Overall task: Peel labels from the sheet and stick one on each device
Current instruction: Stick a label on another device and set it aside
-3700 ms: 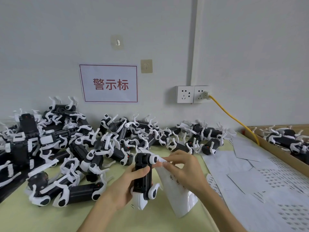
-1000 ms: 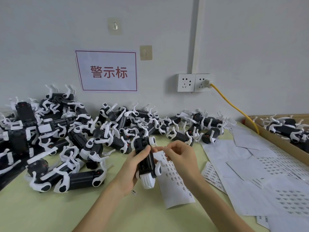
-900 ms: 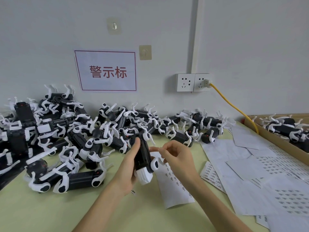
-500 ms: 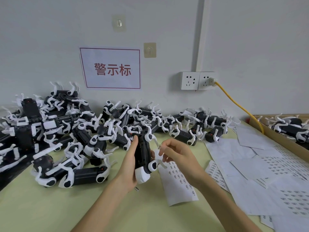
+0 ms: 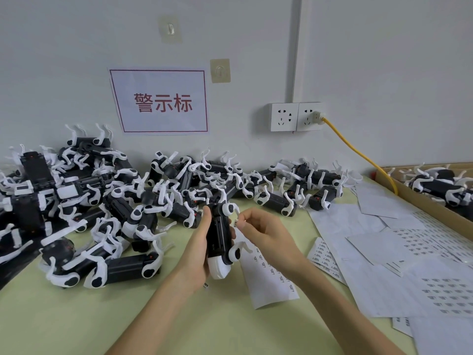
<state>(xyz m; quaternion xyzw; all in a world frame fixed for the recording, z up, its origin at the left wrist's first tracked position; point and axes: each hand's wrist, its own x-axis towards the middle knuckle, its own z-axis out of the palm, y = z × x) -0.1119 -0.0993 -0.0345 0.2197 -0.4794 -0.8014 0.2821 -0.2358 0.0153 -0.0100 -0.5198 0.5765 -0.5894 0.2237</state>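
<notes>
Green tabletop (image 5: pixel 76 316) against white wall (image 5: pixel 384 73): our left grip (image 5: pixel 195 252) holds a device (image 5: pixel 220 237); our right grip (image 5: pixel 266 234) pinches a label (image 5: pixel 236 222).

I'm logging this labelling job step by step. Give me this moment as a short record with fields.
left hand: grips the black-and-white plastic device, held upright
right hand: pinches a small white label beside the device's upper part; contact unclear
sheet: white paper label sheet lies flat on the pale green table
pile: heap of similar devices at left
box: brown cardboard box at right, holding more devices
</notes>
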